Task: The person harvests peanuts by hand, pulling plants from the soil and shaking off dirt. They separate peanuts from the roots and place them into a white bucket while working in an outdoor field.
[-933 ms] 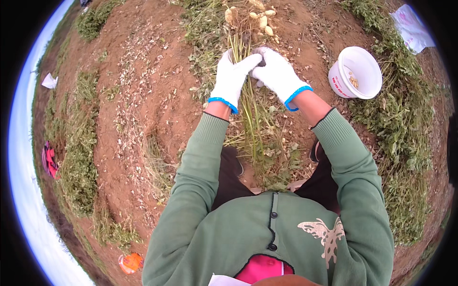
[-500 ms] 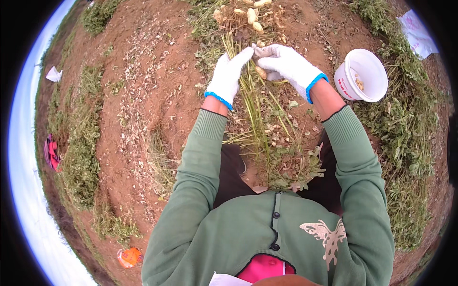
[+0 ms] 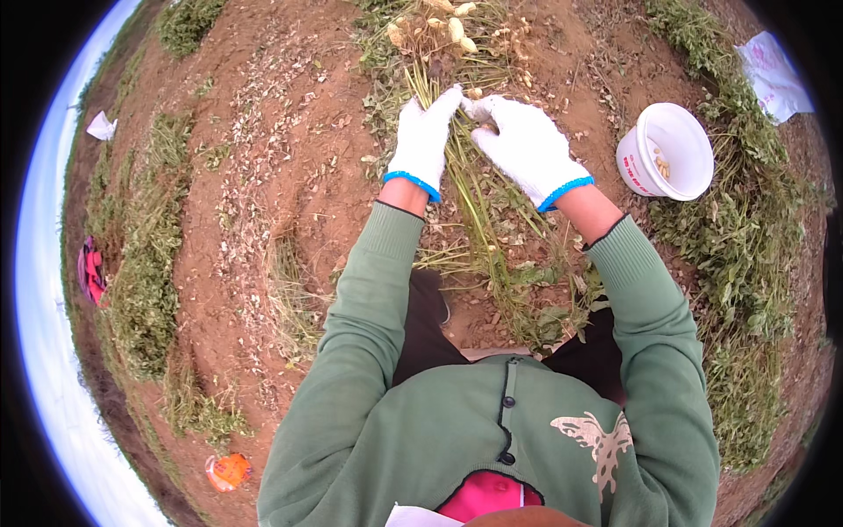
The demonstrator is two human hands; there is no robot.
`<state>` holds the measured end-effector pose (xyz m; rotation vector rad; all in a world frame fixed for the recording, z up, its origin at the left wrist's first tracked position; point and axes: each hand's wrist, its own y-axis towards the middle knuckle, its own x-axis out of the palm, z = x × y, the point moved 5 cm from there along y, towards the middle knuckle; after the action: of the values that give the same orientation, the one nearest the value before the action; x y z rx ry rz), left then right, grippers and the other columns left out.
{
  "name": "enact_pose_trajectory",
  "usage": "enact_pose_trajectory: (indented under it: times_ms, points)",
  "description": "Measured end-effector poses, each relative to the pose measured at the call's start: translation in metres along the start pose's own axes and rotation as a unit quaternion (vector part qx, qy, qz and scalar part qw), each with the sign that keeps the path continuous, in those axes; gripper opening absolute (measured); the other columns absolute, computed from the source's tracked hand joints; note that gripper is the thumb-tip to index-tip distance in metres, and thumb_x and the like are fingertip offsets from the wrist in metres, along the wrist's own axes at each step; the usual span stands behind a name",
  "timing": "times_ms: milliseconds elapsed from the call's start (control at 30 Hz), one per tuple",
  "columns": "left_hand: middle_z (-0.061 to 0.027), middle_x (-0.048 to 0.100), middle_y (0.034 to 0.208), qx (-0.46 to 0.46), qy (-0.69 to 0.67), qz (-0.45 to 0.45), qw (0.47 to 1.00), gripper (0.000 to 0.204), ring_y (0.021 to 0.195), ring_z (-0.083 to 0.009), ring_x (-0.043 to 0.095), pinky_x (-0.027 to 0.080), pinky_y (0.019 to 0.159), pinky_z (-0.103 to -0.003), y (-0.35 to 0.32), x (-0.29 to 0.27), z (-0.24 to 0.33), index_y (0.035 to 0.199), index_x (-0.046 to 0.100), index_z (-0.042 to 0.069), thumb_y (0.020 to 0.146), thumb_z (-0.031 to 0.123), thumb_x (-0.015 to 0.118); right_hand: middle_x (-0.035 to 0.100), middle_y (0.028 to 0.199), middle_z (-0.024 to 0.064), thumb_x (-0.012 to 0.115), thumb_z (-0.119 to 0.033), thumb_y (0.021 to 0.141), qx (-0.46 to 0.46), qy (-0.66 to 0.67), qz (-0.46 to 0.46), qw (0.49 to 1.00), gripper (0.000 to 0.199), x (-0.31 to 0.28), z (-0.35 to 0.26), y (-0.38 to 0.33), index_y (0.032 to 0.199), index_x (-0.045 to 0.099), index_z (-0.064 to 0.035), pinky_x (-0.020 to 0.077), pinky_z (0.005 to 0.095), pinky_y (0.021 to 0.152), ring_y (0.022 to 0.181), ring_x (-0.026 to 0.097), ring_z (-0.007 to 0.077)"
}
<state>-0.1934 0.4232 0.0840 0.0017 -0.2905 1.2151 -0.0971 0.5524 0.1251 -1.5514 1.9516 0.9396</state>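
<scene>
My left hand (image 3: pixel 421 139), in a white knit glove with a blue cuff, is closed around the stems of a pulled peanut plant (image 3: pixel 474 215). Its leafy end hangs toward me between my legs, and the roots point away. Several pale peanuts (image 3: pixel 456 30) cling to the roots beyond my hands. My right hand (image 3: pixel 527 147), gloved alike, is closed with its fingertips against my left hand. One peanut (image 3: pixel 474 92) shows at those fingertips; the palm is turned down, hiding whatever else lies in it.
A white bucket (image 3: pixel 634 158) with a few peanuts at the bottom stands at the right. Uprooted plants (image 3: pixel 738 263) lie in a row behind it, near a white sack (image 3: pixel 774 77). Another plant row (image 3: pixel 145 299) and an orange bag (image 3: pixel 228 472) are at the left.
My right hand has turned palm down, and the peanut seen under its fingers before is now hidden. My left hand keeps its hold on the stems. The view has shifted slightly.
</scene>
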Motion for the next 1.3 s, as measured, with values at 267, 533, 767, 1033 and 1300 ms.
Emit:
enact_pose_trajectory:
  times_ms: [267,533,767,1033,1300]
  points:
    - [-0.0039,0.071,0.097,0.041,0.103,-0.019,0.994,0.025,0.088,-0.0126,0.063,0.048,0.086,-0.028,-0.013,0.020,-0.010,0.115,0.064,0.001,0.096,0.016,0.066,0.071,0.093,0.0202,0.054,-0.017,0.093,0.014,-0.166,-0.012,0.986,0.021,0.009,0.011,-0.005,0.095,0.070,-0.0037,0.0566,0.0468,0.078,0.089,0.070,0.0365]
    - [-0.0037,0.069,0.085,0.088,0.155,0.052,0.983,0.020,0.077,-0.0105,0.062,0.049,0.074,-0.026,0.009,-0.011,0.009,0.108,0.062,0.003,0.096,0.017,0.069,0.072,0.105,0.0230,0.055,-0.016,0.090,0.169,-0.226,-0.039,0.959,0.026,-0.064,0.131,-0.005,0.103,0.074,-0.0025,0.0561,0.0480,0.087,0.097,0.070,0.0405]
    - [-0.0008,0.065,0.078,0.010,0.124,-0.083,0.989,0.021,0.073,-0.0116,0.059,0.047,0.081,-0.029,-0.002,0.018,0.003,0.103,0.064,0.007,0.094,0.024,0.072,0.065,0.125,0.0234,0.064,-0.040,0.090,0.285,-0.302,0.167,0.894,0.056,-0.192,0.225,-0.067,0.135,0.060,-0.0070,0.0464,0.0434,0.105,0.124,0.059,0.0369]
    - [-0.0045,0.065,0.084,-0.024,0.174,-0.134,0.975,0.030,0.079,-0.0134,0.060,0.057,0.085,-0.037,-0.002,0.026,-0.011,0.103,0.063,0.003,0.100,0.032,0.063,0.069,0.122,0.0183,0.066,-0.034,0.093,0.233,-0.047,0.101,0.966,0.049,-0.164,0.170,-0.024,0.129,0.065,-0.0011,0.0494,0.0356,0.099,0.114,0.066,0.0294]
    - [-0.0002,0.063,0.074,-0.030,0.183,-0.120,0.975,0.033,0.066,-0.0098,0.057,0.048,0.065,-0.027,-0.021,0.041,0.002,0.099,0.063,0.004,0.094,0.035,0.072,0.072,0.107,0.0089,0.071,-0.036,0.093,0.146,0.278,-0.053,0.948,0.042,-0.065,0.035,0.007,0.115,0.069,0.0001,0.0509,0.0312,0.086,0.097,0.065,0.0141]
